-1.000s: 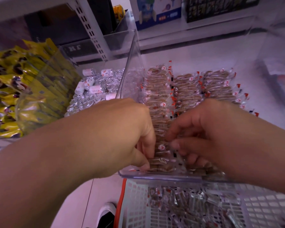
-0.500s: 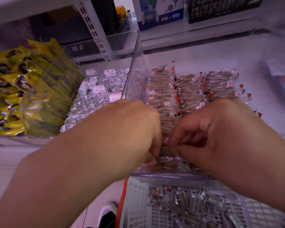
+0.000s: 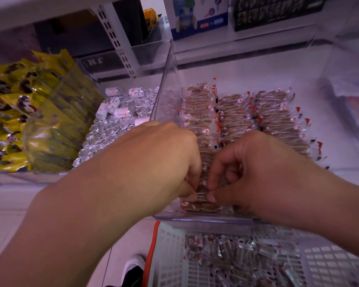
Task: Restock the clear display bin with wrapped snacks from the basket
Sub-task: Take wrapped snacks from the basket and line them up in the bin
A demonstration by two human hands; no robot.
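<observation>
The clear display bin (image 3: 205,218) sits on the shelf with three rows of brown wrapped snacks (image 3: 236,114) standing in it. My left hand (image 3: 160,158) and my right hand (image 3: 255,168) are both inside its front end, over the left row. Thumbs and curled fingers of both hands pinch a wrapped snack (image 3: 201,193) between them, pressed against the front of that row. Below the bin, the white basket (image 3: 170,255) holds a loose heap of the same wrapped snacks (image 3: 236,257).
A clear divider wall (image 3: 164,83) separates the bin from silver-wrapped candies (image 3: 116,121) on the left. Yellow snack bags (image 3: 29,112) fill another clear bin at far left. A shelf upright (image 3: 116,38) and boxes stand behind. A shoe (image 3: 133,268) shows on the floor.
Both hands have drawn closer together at the bin's front, and the fingertips now meet around a snack. The view has shifted slightly.
</observation>
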